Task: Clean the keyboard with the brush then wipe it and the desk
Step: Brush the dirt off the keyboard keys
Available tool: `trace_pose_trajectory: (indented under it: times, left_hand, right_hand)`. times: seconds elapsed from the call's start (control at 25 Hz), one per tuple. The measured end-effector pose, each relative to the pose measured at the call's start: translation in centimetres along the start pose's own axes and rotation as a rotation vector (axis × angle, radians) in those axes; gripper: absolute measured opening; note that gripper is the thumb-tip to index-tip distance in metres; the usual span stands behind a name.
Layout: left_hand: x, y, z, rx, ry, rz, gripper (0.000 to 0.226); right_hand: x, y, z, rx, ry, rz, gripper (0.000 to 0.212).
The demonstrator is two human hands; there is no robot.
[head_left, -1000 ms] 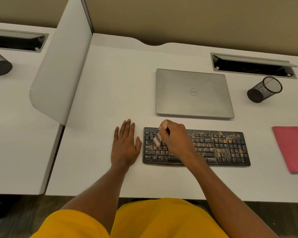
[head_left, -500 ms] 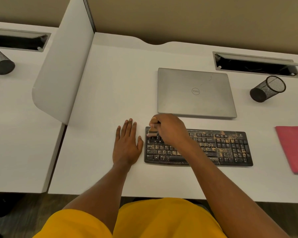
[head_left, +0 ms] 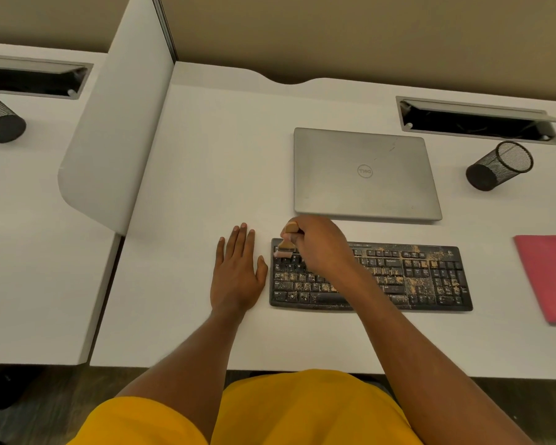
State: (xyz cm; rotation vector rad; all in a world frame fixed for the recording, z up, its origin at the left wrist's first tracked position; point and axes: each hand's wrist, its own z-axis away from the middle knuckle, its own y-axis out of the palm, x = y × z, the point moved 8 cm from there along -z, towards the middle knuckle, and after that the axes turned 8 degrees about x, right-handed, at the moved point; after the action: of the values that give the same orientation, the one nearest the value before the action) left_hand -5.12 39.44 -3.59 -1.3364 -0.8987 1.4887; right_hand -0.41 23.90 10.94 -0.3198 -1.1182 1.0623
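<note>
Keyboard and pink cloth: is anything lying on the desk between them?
No. In the head view, only bare white desk separates the keyboard from the cloth.

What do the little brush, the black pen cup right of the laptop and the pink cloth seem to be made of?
The brush: tan handle, likely bare wood, matte; pale soft bristles, fibre unclear. The pen cup: black see-through mesh, probably painted metal wire. The pink cloth: flat, matte, lying limp, so fabric, perhaps microfibre.
</note>
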Motion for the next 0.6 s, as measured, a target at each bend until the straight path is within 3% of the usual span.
trace_pose_trajectory:
  times: [0.2,0.4,0.52,0.6]
  left_hand:
    - [0.0,0.0,0.0,0.005,-0.001,0.009,0.067]
    - [0.0,0.0,0.0,0.001,-0.003,0.002,0.067]
    - [-0.1,0.0,0.0,0.003,0.001,0.011,0.067]
    - [0.0,0.0,0.0,0.004,-0.002,0.001,0.067]
  right_hand:
    - [-1.3,-2.2,0.7,-0.122,0.064,0.177,0.018]
    - [0.7,-1.1,0.4,-0.085,-0.078,0.127,0.016]
    - [-0.3,-0.7,0.2,-0.073,-0.022,0.178,0.011]
    - [-1.1,-1.0,0.1,-0.090,0.010,0.109,0.021]
